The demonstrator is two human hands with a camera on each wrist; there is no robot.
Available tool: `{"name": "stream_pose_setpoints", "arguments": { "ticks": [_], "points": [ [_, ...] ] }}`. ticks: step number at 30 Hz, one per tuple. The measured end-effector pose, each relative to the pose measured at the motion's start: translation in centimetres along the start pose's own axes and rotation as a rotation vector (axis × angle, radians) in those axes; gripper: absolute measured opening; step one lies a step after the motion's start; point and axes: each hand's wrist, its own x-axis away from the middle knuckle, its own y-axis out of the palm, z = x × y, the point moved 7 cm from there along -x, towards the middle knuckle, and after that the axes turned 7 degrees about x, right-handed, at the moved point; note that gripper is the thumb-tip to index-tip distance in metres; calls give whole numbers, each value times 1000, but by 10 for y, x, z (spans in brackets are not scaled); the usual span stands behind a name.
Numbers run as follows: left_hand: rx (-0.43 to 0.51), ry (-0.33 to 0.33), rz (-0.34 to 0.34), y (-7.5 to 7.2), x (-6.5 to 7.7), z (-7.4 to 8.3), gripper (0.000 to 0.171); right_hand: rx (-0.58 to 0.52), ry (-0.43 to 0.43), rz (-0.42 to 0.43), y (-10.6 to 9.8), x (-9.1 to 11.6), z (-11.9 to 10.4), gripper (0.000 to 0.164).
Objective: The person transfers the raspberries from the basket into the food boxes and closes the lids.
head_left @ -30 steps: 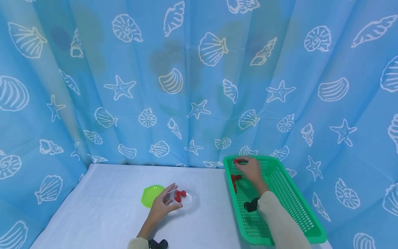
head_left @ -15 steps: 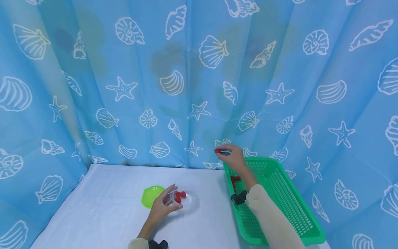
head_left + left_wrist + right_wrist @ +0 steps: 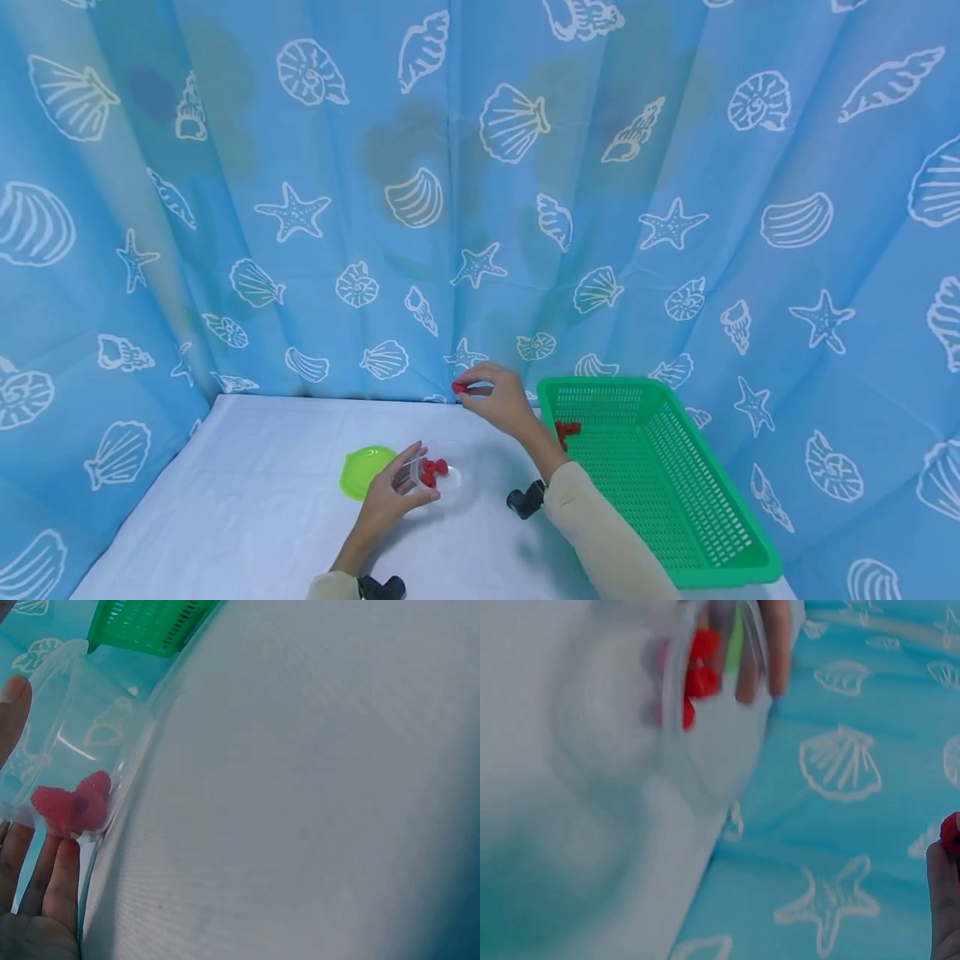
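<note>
A clear plastic tub [image 3: 97,727] stands on the table, and my left hand [image 3: 387,497] holds it with fingers on one side and the thumb on the other. Several red raspberries [image 3: 73,804] sit at the bottom of the tub. Up and to the right of it in the head view, my right hand [image 3: 504,403] pinches one raspberry [image 3: 459,388] between thumb and fingertips. Only the fingertips and part of that raspberry [image 3: 950,834] show at the edge of the right wrist view.
A green perforated basket [image 3: 637,467] stands to the right, with more red raspberries [image 3: 567,430] at its left side. Left of the tub lies a lime-green lid [image 3: 367,469]. Behind the white-covered table [image 3: 247,492] hangs a blue shell-patterned curtain [image 3: 480,200].
My right hand has risen out of the basket with a raspberry and moved left, towards the tub. The left hand and the tub have stayed in place.
</note>
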Motion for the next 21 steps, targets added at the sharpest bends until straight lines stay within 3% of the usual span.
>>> {"name": "stream_pose_setpoints", "arguments": {
  "ticks": [8,14,21],
  "points": [
    [-2,16,-2,0,-1,-2,86,-24,-30,-38,39,21,-8,22],
    [-12,25,10,0,0,-1,85,-52,20,-15,61,43,-3,22],
    [-12,18,14,-1,-1,-2,86,-81,55,-50,79,59,7,21]
  ]
}}
